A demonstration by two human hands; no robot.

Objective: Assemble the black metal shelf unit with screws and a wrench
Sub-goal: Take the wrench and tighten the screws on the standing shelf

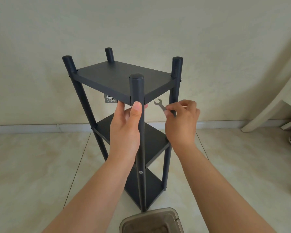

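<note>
Item one: black metal three-tier shelf unit [123, 78], standing upright on the pale tiled floor [32, 165] at centre frame, its four round posts running vertically and its long axis top to bottom of the picture.

Item two: our left hand [126, 126], centre frame, fingers curled round the nearest front post [138, 115] just under the top shelf, thumb pressed flat on the post's face. It grips the post.

Item three: our right hand [181, 121], right of centre, pinching the handle end of a small flat grey open-ended wrench [160, 105] between thumb and fingertips. The wrench's open head points up and left, toward the corner where top shelf meets the front post. It lies just beside that joint, apart from it, not yet seated. We judge the right hand nearer to any fastener there; none shows at that corner.

Item four: one silver screw head [141, 172], lower on the same post.

Item five: translucent brown plastic container [151, 221], bottom centre, contents unclear.
</note>
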